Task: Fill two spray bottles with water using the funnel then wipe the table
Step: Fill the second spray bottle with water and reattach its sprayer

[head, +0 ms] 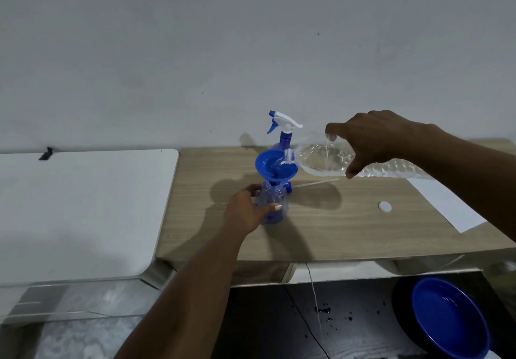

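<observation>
A blue funnel (275,165) sits in the neck of an uncapped blue-tinted spray bottle (275,198) on the wooden table (321,227). My left hand (247,209) grips that bottle's body. My right hand (374,141) holds a clear plastic water bottle (318,160) tipped on its side, its mouth over the funnel with water running in. A second spray bottle (283,131), with a white and blue trigger head, stands upright just behind the funnel. A thin dip tube (315,183) from a detached sprayer lies on the table beyond the funnel.
A white bottle cap (384,206) lies right of centre on the table. White paper (446,205) covers the table's right end. A white table (78,208) adjoins on the left. A blue basin (449,319) sits on the floor at lower right, near a thin cable (314,289).
</observation>
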`<state>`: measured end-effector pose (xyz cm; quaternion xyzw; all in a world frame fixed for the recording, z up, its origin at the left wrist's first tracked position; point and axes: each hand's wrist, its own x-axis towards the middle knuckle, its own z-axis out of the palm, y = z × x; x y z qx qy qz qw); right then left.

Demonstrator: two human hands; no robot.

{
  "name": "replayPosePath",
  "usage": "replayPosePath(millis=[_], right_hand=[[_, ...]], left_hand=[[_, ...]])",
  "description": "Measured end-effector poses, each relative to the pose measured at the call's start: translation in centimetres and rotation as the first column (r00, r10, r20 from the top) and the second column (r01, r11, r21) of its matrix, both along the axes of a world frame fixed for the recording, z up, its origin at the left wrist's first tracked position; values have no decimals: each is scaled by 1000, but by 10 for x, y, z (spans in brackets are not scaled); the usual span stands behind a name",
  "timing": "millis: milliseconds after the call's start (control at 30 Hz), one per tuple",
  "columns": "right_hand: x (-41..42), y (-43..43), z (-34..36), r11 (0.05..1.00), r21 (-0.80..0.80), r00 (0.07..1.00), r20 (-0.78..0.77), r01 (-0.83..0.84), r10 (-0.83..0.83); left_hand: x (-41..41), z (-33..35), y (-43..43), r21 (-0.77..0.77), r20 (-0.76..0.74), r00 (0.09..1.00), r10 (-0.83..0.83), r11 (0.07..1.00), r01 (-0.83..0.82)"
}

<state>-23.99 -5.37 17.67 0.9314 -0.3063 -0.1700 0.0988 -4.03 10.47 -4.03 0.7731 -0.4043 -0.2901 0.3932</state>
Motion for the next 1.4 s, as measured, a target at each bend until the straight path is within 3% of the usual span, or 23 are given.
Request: replayPosePath(millis=[267,467,700,867,933,1133,1300,1400], right_hand=[[-7,-8,-15,997,72,996,71,40,-45],[-20,-13,-50,969,229,947,283,88,-153],[-33,-4,-96,908,406,658,656,105,-370],[-40,5,-127,846,501,277,799,183,-533],[-37,11,-136,824,532,165,810,196,-562],[-25,20,-149,810,552,71,816,200,-574],[-26,29,-167,741,639,22,754,208,-656],[-29,59,-186,784,518,-97,850,342,-519]], left_hand=[[0,0,1,-1,10,1000,-7,1000,7],[1,-4,1,-2,-17,1000,-8,1000,8],[2,-7,-1,4,-5,1000,-7,1000,7],[3,-8,-2,21,22,1000,-6,1000,6],[3,-8,-3,32,25,1000,-6,999,5],[2,-8,-3,47,29,1000,-9,999,8],[3,-7,-1,42,34,999,-1,999,-1],[6,-6,2,54,35,999,-1,999,-1]])
